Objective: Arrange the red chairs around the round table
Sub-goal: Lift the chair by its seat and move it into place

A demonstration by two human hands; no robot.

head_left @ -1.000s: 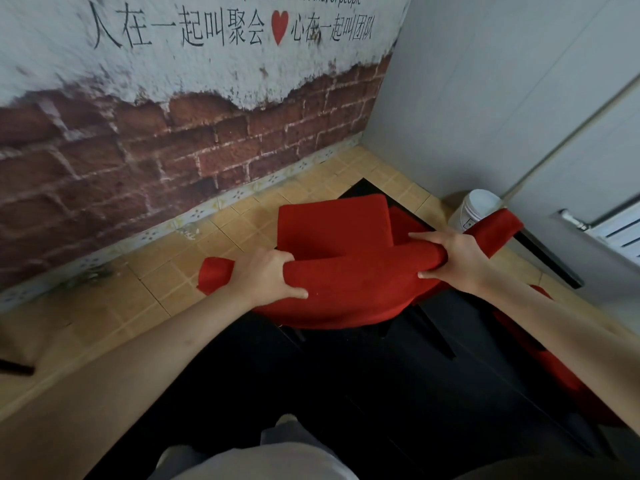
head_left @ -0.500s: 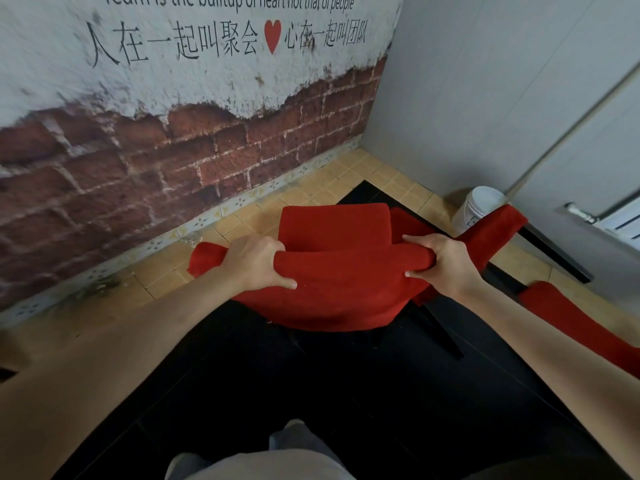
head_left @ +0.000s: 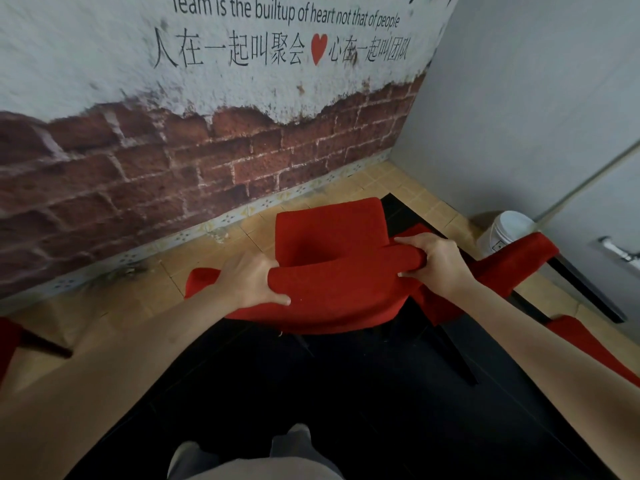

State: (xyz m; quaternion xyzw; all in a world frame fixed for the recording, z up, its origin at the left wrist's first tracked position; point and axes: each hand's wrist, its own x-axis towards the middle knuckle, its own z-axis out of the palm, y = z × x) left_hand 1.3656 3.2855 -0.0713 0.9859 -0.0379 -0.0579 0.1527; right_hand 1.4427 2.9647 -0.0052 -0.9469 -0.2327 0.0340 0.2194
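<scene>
Both hands, left hand [head_left: 247,280] and right hand [head_left: 438,263], clamp the padded backrest rim of the red chair [head_left: 332,268] between them. Upholstery looks soft over a stiff, likely heavyish frame; the rim suits gripping. Another red chair [head_left: 512,268] sits just beyond the right hand.

1. The floor [head_left: 349,410] is covered in front of the person by a black mat, and tan tiles [head_left: 194,258] run between the mat and the brick-patterned wall.
2. A red chair [head_left: 332,244] stands at the far edge of the mat, its dark legs [head_left: 453,348] on the black surface.
3. A second red chair [head_left: 519,265] stands just beside it on the right, touching it.
4. A white bucket [head_left: 505,233] sits on the tiles in the corner, behind that second chair.
5. Parts of further red seats show at the left edge [head_left: 7,341] and at the lower right [head_left: 588,348].
</scene>
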